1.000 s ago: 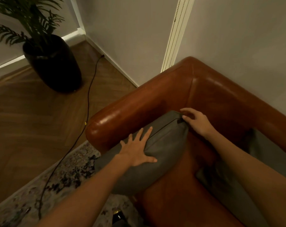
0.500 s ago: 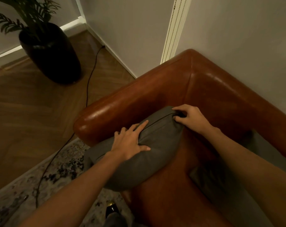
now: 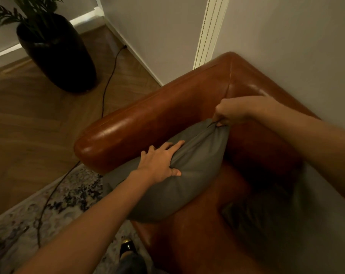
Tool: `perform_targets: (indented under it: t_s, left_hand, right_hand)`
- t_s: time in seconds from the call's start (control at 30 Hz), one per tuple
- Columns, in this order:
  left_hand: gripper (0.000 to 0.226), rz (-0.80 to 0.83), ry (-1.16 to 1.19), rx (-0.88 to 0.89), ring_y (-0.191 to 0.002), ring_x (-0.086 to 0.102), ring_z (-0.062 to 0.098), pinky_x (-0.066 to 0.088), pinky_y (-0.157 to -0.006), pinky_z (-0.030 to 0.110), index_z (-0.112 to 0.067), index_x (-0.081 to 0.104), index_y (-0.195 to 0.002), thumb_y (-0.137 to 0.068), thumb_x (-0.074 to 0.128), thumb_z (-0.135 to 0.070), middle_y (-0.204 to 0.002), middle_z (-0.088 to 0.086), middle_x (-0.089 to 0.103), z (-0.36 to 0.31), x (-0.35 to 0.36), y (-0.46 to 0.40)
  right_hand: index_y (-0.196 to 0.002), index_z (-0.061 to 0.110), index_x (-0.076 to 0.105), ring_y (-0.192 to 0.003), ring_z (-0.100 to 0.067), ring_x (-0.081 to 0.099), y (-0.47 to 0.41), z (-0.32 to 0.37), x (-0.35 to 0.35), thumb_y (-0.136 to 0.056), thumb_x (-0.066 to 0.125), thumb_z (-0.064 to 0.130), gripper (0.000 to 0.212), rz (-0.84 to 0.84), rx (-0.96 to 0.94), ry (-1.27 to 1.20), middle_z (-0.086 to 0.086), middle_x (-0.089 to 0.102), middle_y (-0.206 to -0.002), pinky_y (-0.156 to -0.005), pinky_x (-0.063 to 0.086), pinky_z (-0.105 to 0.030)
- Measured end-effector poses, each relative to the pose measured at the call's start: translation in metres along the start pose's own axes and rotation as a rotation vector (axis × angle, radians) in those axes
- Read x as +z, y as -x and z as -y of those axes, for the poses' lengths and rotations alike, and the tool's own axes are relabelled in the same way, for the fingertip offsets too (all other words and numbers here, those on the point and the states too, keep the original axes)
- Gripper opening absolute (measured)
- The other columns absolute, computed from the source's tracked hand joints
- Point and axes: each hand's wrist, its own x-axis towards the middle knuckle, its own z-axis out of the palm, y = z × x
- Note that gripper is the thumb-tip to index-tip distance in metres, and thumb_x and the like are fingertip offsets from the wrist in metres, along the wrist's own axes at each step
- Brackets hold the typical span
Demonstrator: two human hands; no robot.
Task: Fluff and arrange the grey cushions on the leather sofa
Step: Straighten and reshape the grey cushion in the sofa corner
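Starting down low, a black shoe (image 3: 128,247) stands on the patterned rug (image 3: 19,224) just beside the front edge of the leather sofa (image 3: 167,115). A dark cable (image 3: 106,89) runs over the rug and the wood floor (image 3: 29,125) to the wall.

The grey cushion (image 3: 187,175) leans on the inside of the sofa arm, with its low end sticking out past the seat's front edge. The left hand (image 3: 159,161) lies on its near side. The fingers are mostly straight and pushed into the cloth, so it bunches under the thumb. The right hand (image 3: 233,111) is closed tight on the cushion's top corner, pinching it into a point.

A second grey cushion (image 3: 316,204) lies on the seat to the right, under the right arm. Bare brown seat shows between the two cushions.

The sofa's back corner sits tight against the wall. Past the arm, the floor is open up to a big dark plant pot (image 3: 57,54) with green leaves.

A second ago the right hand only rested on that corner with loose fingers. Now it grips and lifts it, so the corner stands higher. The left hand was flat and now digs in.
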Motion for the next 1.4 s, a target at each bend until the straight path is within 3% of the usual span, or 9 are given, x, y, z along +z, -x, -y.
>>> perform_targets:
  t_s: [0.1,0.2,0.33,0.47,0.57,0.7,0.97,1.27,1.4]
  left_hand:
    - [0.106,0.016,0.024,-0.010,-0.130,0.035,0.039,0.033,-0.104,0.056,-0.048,-0.006,-0.149,-0.073,0.067,-0.067,-0.159,-0.004,0.019,0.005,-0.006,-0.005]
    - [0.106,0.067,0.111,-0.030,-0.136,0.031,0.036,0.026,-0.109,0.060,-0.045,0.006,-0.150,-0.065,0.056,-0.084,-0.158,-0.001,0.021,0.007,-0.019,-0.014]
    - [0.080,-0.164,0.319,0.022,-0.139,0.032,0.023,0.025,-0.114,0.050,-0.027,0.034,-0.146,-0.084,0.036,-0.078,-0.152,0.000,0.034,-0.032,-0.041,-0.042]
    - [0.055,-0.205,0.291,0.245,-0.135,0.039,0.024,0.033,-0.111,0.039,-0.018,0.041,-0.145,-0.098,0.047,-0.045,-0.148,0.004,0.040,-0.083,-0.052,-0.085]
    - [0.041,-0.102,0.179,0.310,-0.121,0.050,0.026,0.040,-0.102,0.040,-0.014,0.053,-0.137,-0.099,0.052,-0.029,-0.132,0.008,0.052,-0.096,-0.054,-0.107]
    - [0.035,-0.121,0.291,0.352,-0.113,0.059,0.015,0.037,-0.090,0.014,-0.014,0.064,-0.125,-0.092,0.063,-0.027,-0.121,0.004,0.067,-0.087,-0.058,-0.106]
    - [0.028,-0.372,0.591,0.174,-0.111,0.062,0.012,0.047,-0.099,0.041,-0.021,0.071,-0.115,-0.095,0.057,-0.035,-0.114,-0.004,0.071,-0.080,-0.028,-0.099]
    - [0.020,-0.514,0.582,0.052,-0.104,0.061,0.015,0.040,-0.086,0.034,-0.023,0.062,-0.110,-0.101,0.046,-0.031,-0.106,-0.006,0.068,-0.085,-0.024,-0.090]
    - [0.015,-0.578,0.530,0.153,-0.096,0.062,0.017,0.042,-0.078,0.037,-0.016,0.056,-0.110,-0.101,0.047,-0.025,-0.101,-0.003,0.067,-0.090,-0.019,-0.084]
  right_hand:
    - [-0.118,0.019,0.065,-0.066,-0.009,0.069,-0.005,-0.011,0.006,-0.097,0.058,0.017,0.022,-0.091,0.025,-0.325,0.001,0.068,-0.098,-0.084,0.055,-0.034]
    - [-0.112,0.019,0.066,-0.068,-0.003,0.064,-0.005,-0.017,0.054,-0.089,0.069,0.028,0.024,-0.502,0.156,-0.738,0.000,0.069,-0.104,-0.080,0.056,-0.030]
    - [-0.103,0.022,0.067,-0.073,-0.009,0.060,-0.005,-0.009,0.119,-0.084,0.075,0.036,0.025,-0.759,0.311,-1.181,0.002,0.064,-0.087,-0.079,0.057,-0.031]
    - [-0.108,0.021,0.068,-0.093,-0.002,0.059,0.005,-0.004,0.138,-0.083,0.075,0.022,0.026,-0.861,0.220,-1.100,0.006,0.059,-0.116,-0.087,0.045,-0.012]
    - [-0.096,0.014,0.071,-0.095,-0.003,0.058,0.005,0.001,0.147,-0.079,0.079,0.017,0.020,-0.980,0.210,-1.057,0.006,0.061,-0.108,-0.088,0.040,-0.005]
    - [-0.083,0.015,0.071,-0.093,0.004,0.057,0.004,0.005,0.158,-0.073,0.083,0.018,0.016,-1.101,0.289,-1.109,0.008,0.060,-0.097,-0.085,0.037,-0.003]
    - [-0.083,0.012,0.070,-0.086,0.007,0.055,-0.003,0.024,0.159,-0.071,0.085,0.017,0.021,-1.255,0.364,-1.238,0.011,0.054,-0.088,-0.078,0.041,-0.006]
    - [-0.107,0.020,0.069,-0.095,-0.011,0.064,0.001,0.013,0.142,-0.098,0.055,0.026,0.017,-1.041,0.180,-1.645,0.007,0.055,-0.107,-0.081,0.059,-0.031]
    - [-0.118,0.027,0.066,-0.105,-0.014,0.062,-0.001,-0.018,0.127,-0.094,0.063,0.025,0.024,-0.750,0.126,-1.399,0.003,0.053,-0.119,-0.076,0.061,-0.032]
